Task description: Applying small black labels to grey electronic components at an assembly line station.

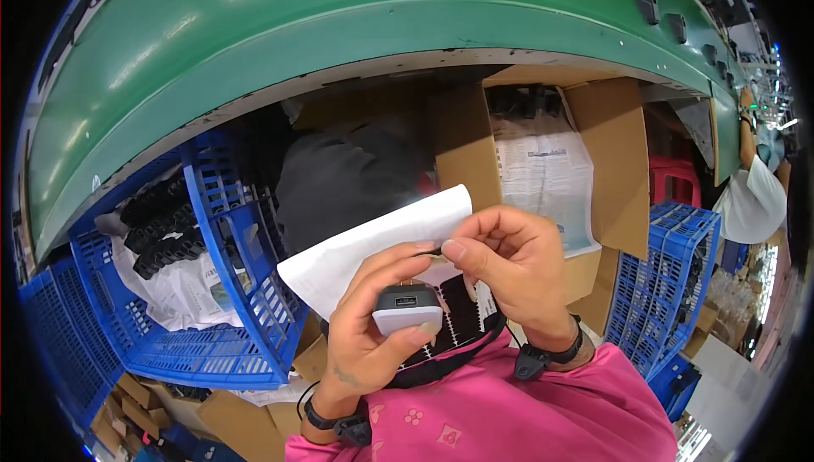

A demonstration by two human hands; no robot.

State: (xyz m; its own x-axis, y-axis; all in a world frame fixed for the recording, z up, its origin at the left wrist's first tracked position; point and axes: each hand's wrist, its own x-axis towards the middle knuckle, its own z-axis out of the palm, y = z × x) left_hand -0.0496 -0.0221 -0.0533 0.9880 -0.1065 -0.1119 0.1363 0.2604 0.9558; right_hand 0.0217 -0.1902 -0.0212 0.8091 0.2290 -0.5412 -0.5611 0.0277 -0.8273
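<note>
A small USB wall charger (407,318), with a dark socket end and a pale grey body, sits in my left hand (352,339). Fingers and thumb wrap round it, and its socket faces up toward me. Beside it, my right hand (521,271) pinches thumb to forefinger close to my left fingertips. A thin dark edge shows at that pinch, too small to name. A white sheet of paper (373,237) lies slanted behind my hands. Black strips with white jagged edges (458,318) show below my right hand, partly hidden.
A green worktop (381,25) curves across the top, with small black parts (646,6) on it. At left, a blue crate (191,360) holds black parts. An open cardboard box (610,157) and another blue crate (657,271) stand at right. Another person's arm (748,136) is far right.
</note>
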